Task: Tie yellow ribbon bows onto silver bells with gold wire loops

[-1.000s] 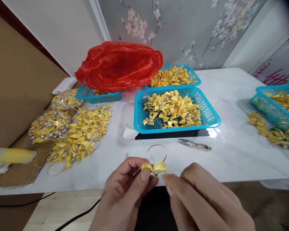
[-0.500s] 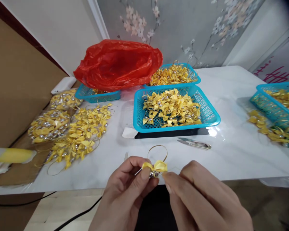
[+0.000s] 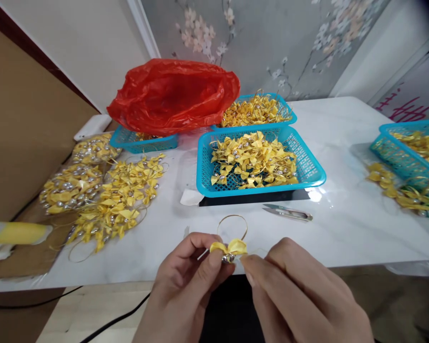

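Note:
Above the table's near edge, my left hand [image 3: 191, 281] pinches a yellow ribbon bow [image 3: 236, 246] between thumb and fingers. Silver beads [image 3: 228, 258] sit at the bow's front, and a thin gold loop [image 3: 247, 224] rises behind it. My right hand [image 3: 300, 286] is closed in a pinch at the bow's right side. A fine pale thread [image 3: 259, 250] shows by its fingertips; how it is gripped is mostly hidden. Thread snips [image 3: 289, 213] lie on the table beyond my right hand.
A blue basket [image 3: 260, 193] of yellow bows stands ahead, with another basket [image 3: 289, 107] behind and one [image 3: 407, 150] at right. A red plastic bag [image 3: 171, 100] covers part of a left basket [image 3: 143, 143]. Piled bows [image 3: 119, 205] and bagged bows [image 3: 71, 186] lie left.
The whole view has shifted very slightly. Both hands keep nearly the same pinch on the bow and thread, and the thread beside my right fingertips has moved a little.

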### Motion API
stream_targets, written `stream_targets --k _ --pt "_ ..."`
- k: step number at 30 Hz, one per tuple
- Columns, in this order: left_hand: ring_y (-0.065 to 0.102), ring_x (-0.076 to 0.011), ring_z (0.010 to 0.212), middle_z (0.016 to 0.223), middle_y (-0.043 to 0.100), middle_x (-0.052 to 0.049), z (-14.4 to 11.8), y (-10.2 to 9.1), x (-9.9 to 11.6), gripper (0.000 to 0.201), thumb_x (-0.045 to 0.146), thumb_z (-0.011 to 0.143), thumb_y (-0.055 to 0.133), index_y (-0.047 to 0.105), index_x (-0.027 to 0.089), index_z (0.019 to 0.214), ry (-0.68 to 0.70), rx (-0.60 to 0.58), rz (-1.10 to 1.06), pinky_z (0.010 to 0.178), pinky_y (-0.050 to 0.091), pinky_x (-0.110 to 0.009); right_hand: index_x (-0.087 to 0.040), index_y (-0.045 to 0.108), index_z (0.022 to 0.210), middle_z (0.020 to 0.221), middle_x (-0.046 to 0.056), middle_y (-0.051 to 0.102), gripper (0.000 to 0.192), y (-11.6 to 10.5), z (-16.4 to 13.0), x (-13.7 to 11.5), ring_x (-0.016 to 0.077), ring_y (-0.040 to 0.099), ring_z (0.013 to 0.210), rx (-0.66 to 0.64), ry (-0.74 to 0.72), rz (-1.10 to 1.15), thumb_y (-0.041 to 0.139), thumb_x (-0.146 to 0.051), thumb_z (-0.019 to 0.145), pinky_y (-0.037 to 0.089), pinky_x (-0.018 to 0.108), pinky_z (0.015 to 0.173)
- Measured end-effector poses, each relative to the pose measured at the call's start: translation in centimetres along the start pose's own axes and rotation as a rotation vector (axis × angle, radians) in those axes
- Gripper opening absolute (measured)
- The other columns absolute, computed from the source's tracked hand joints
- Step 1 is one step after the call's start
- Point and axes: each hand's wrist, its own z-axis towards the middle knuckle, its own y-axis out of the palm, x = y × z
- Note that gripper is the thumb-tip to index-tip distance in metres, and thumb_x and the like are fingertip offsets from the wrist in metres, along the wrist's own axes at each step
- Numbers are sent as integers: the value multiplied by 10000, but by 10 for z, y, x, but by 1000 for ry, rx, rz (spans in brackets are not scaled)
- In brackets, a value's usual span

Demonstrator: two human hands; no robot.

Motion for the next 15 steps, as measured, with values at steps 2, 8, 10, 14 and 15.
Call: stream_targets --k 2,8,10,14,15 --pt "616 -114 780 810 676 27 -1 1 0 53 247 792 771 726 224 777 58 3 48 740 553 -152 -81 688 864 627 15 522 112 0 0 0 99 470 524 10 3 5 609 -3 850 419 224 443" --pt "640 -134 786 819 701 18 -2 3 0 73 232 747 805 737 236 722 182 31 116 739 543 -161 -90 679 924 645 20 529 154 0 -1 5 104 480 533 -29 4 65 587 5 846 422 216 439" --pt "638 -135 789 810 697 14 -2 4 0 82 227 732 818 737 225 719 147 24 70 747 551 -166 -99 677 939 645 17 518 180 -1 -2 6 104 470 530 -39 31 82 580 17 841 411 214 432" --pt "611 -112 717 773 680 2 0 5 2 118 223 712 837 733 190 756 -12 47 -52 693 569 -165 -102 669 930 655 28 523 182 -2 -2 7 116 472 546 -39 55 108 583 28 836 416 226 445" --pt "603 -106 696 761 678 0 1 6 3 128 220 706 842 731 182 758 -35 57 -72 671 569 -159 -99 669 930 658 30 525 182 -2 -2 7 118 473 552 -42 57 112 583 30 836 421 229 450"
